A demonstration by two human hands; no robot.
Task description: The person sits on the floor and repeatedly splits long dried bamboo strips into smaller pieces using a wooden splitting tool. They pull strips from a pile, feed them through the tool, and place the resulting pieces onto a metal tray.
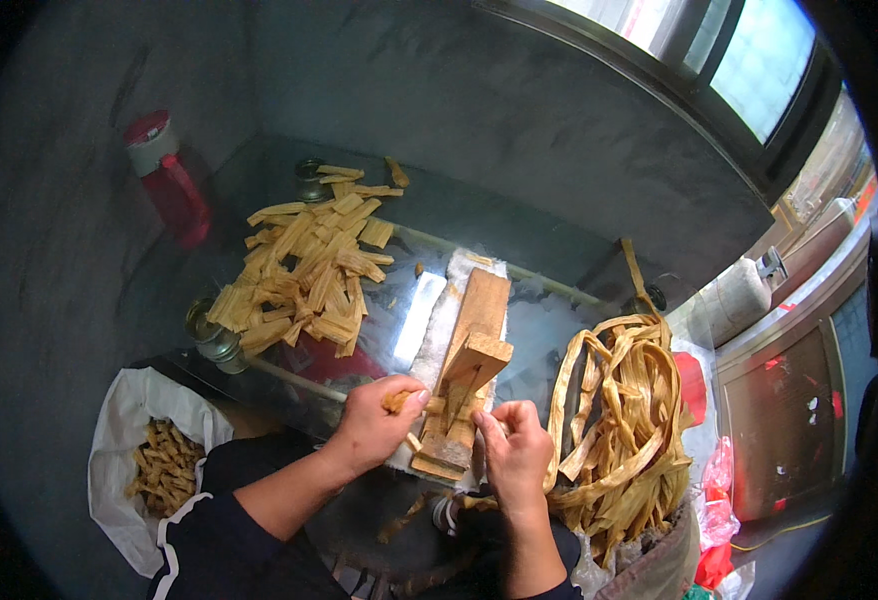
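On the glass table stands a wooden jig [480,300], a long board with an upright block, lying on a white cloth [439,337]. My left hand [379,421], at the jig's left side, is closed on a small tan knotted piece [396,401]. My right hand [515,450] is at the jig's right side, thumb against the fingers, pinching something pale that is mostly hidden. A tan strip seems to cross the jig between my hands. Flat cut tan strips [311,277] lie heaped at the left. Long tan strips [626,420] hang in a loose bundle at the right.
A white sack [113,442] with small knotted tan pieces [165,469] stands lower left. A red-lidded jug [173,180] is at the upper left. Metal table fittings [214,341] stick up at the glass's corners. A grey gas cylinder [735,296] and plastic bags [718,517] are at the right.
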